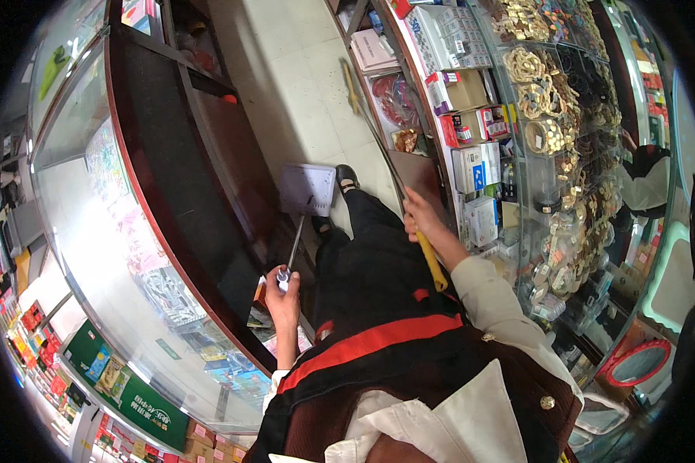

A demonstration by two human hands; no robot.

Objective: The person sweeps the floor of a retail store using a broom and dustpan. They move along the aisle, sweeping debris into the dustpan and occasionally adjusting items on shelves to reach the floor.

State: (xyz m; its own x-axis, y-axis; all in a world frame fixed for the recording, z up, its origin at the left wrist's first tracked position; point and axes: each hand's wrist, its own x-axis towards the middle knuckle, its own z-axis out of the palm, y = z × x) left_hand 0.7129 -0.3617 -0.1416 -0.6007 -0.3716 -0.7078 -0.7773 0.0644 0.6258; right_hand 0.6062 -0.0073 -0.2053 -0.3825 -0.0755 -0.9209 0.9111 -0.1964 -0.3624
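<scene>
My left hand [282, 291] grips the top of a long-handled dustpan. Its pale lilac pan [314, 188] rests on the floor beside my shoe, with a few dark bits on it. My right hand [421, 217] is closed around the shaft of a broom, just above its yellow grip [431, 263]. From there the dark broom handle [385, 151] slants away to the yellowish broom head [350, 89], which lies on the tiles near the foot of the right shelves. Small dark specks of dirt show on the floor left of the broom head.
Pale floor tiles [289, 69] form a narrow aisle. On the left stands a glass display counter [156, 243] with a dark wooden edge. Shelves of small boxes [476, 168] line the right, beside a clear rack of bracelets [547, 136]. A red-framed mirror [637, 363] sits lower right.
</scene>
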